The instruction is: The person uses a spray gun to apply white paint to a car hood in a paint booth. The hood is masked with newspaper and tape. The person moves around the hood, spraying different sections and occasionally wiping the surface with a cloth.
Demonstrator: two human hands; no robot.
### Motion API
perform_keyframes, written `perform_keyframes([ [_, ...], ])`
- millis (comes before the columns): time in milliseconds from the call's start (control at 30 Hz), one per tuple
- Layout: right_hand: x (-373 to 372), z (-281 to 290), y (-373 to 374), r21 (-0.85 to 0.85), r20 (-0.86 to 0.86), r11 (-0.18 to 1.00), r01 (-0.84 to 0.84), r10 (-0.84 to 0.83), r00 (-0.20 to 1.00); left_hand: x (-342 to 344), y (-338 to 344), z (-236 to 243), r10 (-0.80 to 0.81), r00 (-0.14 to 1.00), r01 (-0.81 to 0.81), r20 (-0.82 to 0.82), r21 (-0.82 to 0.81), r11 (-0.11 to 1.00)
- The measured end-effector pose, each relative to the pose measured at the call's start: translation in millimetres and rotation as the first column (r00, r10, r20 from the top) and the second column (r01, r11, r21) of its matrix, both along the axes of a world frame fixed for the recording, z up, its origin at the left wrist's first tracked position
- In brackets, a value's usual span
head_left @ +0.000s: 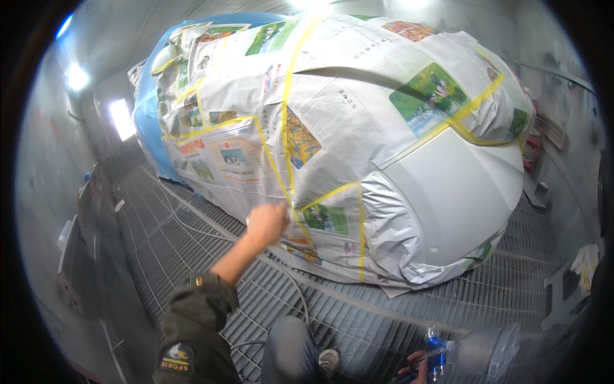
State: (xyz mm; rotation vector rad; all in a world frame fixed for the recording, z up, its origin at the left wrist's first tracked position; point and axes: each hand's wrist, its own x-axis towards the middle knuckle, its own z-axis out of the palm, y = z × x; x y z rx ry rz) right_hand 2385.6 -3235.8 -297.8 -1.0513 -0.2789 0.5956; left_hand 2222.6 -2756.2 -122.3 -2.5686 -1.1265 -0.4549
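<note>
The newspaper masking (332, 121) taped over the car is being pressed by the closed left hand (267, 223), while a blue-capped tool (433, 357) is being gripped low by the right hand (416, 370); the paper could be torn or the yellow tape (286, 160) lifted by hard rubbing.

We are standing on a grey metal grate floor (358, 313) inside grey walls (45, 173); ceiling lamps (78, 77) are glowing, and a bright panel (121, 118), perhaps a window, is shining.

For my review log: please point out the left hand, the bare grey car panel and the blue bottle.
left hand (267, 223), head view, back of fist.
bare grey car panel (460, 185), head view, panel middle.
blue bottle (436, 358), head view, bottle body.
</note>
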Motion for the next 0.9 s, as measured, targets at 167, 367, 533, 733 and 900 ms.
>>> perform_keyframes([
  [167, 13.0, -7.5, 8.1, -0.086, -0.006, 0.986, 0.145, -0.146, 0.989, 36.8, -121.6, -87.6, -0.217, 0.974, 0.179, -0.057, -0.385, 0.905],
  [367, 26.7, 0.8, 8.7, 0.102, 0.066, 0.994, 0.042, -0.049, 0.997, 56.0, -176.9, -188.2, -0.408, 0.893, 0.234, -0.187, -0.582, 0.779],
  [533, 43.5, 2.6, 4.3, 0.059, 0.110, 0.965, 0.257, -0.262, 0.959, 66.9, -183.0, -195.8, -0.524, 0.814, 0.279, -0.250, -0.623, 0.730],
  [733, 29.6, 7.9, 4.0, 0.028, 0.042, 0.975, 0.220, -0.221, 0.974, 61.4, -182.7, -197.2, -0.545, 0.780, 0.254, -0.307, -0.641, 0.725],
  [900, 3.6, -10.9, 0.1, 0.109, 0.050, 0.990, -0.084, 0.079, 0.996, 60.8, -183.8, -195.2, -0.547, 0.771, 0.240, -0.325, -0.647, 0.723],
])
